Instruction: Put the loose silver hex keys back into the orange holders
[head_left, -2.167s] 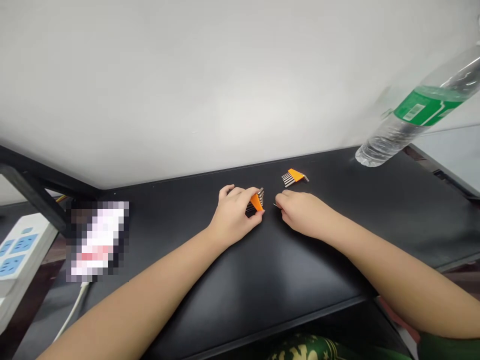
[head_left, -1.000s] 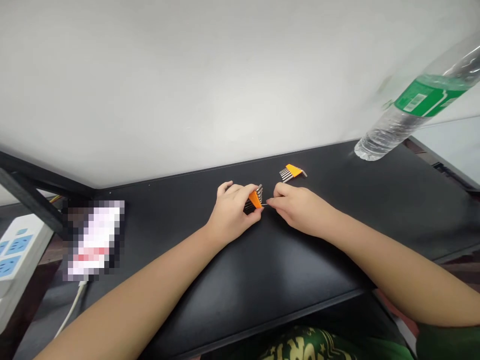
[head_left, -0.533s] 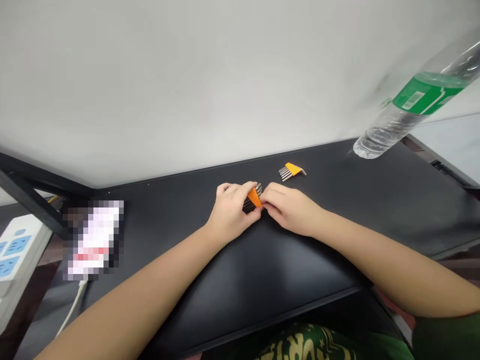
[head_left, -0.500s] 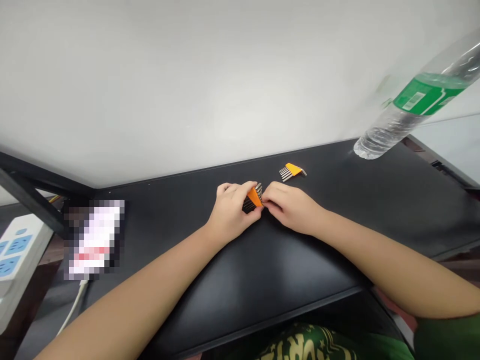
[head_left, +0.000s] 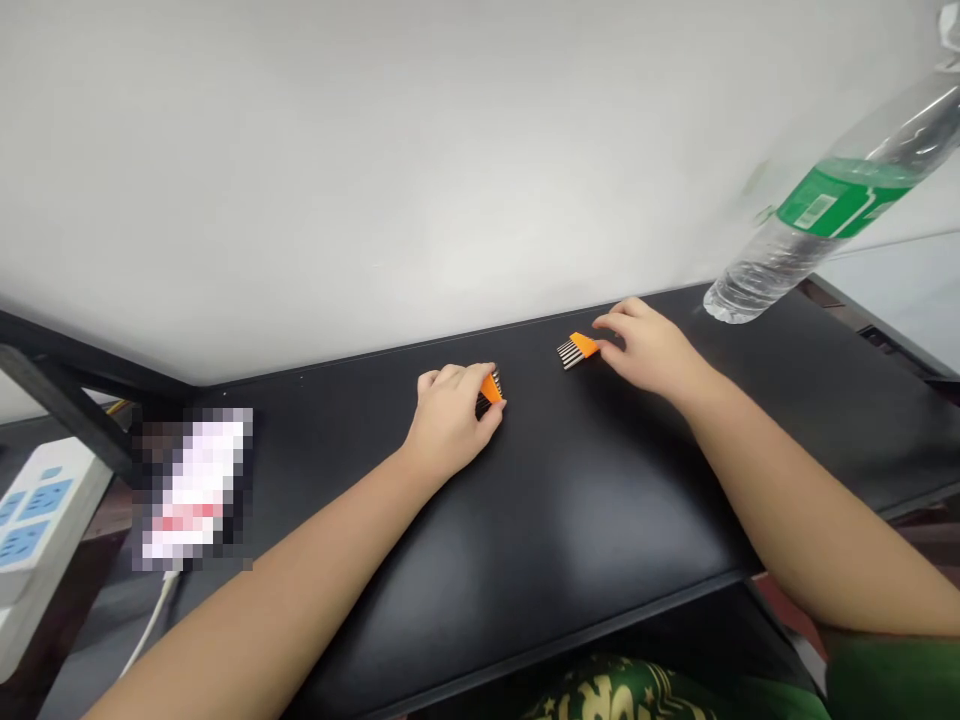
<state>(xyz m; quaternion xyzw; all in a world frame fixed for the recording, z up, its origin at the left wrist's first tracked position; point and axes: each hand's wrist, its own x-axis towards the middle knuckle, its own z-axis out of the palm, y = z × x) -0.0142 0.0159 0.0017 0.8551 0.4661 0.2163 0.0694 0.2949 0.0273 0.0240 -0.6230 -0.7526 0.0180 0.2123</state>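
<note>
An orange hex key holder [head_left: 491, 388] with several metal keys is held by its edges in my left hand [head_left: 448, 415], between thumb and fingers, over the black tabletop. The fingers hide part of its keys. Farther right, a second orange hex key holder [head_left: 584, 344] lies on the table, its straight key ends pointing left. My right hand [head_left: 645, 345] is at that holder's right end, fingers apart, thumb close to or touching it. The bent ends there are hidden behind the fingers.
A large water bottle [head_left: 810, 215] with a green label stands at the back right by the wall. At left lie a blurred-out bright device [head_left: 199, 480] with a white cable [head_left: 150, 620] and a white power strip [head_left: 45, 520]. A black metal frame [head_left: 67, 400] rises there.
My right hand has left the holder in my left hand and moved right and away from me to the second one. My left hand has shifted slightly left, still holding its set.
</note>
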